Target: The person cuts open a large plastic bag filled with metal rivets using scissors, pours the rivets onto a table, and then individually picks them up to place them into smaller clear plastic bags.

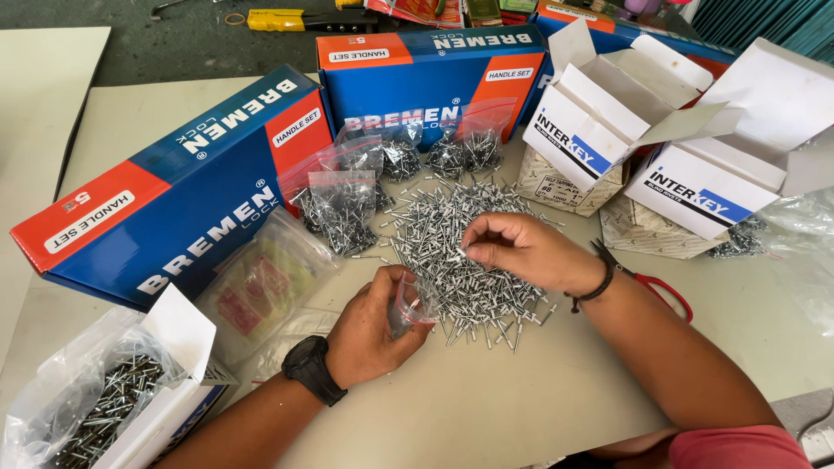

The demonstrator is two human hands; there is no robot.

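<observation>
- Left hand (pixel 369 334) is curled shut around a small clear zip bag (pixel 408 304), pinching its mouth open and tilted toward the pile; a black watch (pixel 310 369) sits on that wrist. Holding the mouth wide and close to the pile seems the best way to keep pieces from dropping past it.
- Loose silver rivets (pixel 456 252) lie in a spread heap on the surface (pixel 486 408), just ahead of the bag and under the other hand. Keeping the heap gathered would make each pick shorter.
- Right hand (pixel 521 252) hovers over the heap with thumb and fingertips pressed together on what looks like one or a few rivets, though the count is too small to tell. A light pinch by the heads, all pointing one way, would likely slip into the bag more cleanly.
- Behind the heap, several filled clear bags (pixel 343 208) lean against the blue and red boxes (pixel 182 191), well apart from the hands, so finished ones can go there without crowding.
- Farther right stand open white cartons (pixel 599 122), and red-handled scissors (pixel 660 291) lie just beside the right forearm, worth steering the elbow clear of.
</observation>
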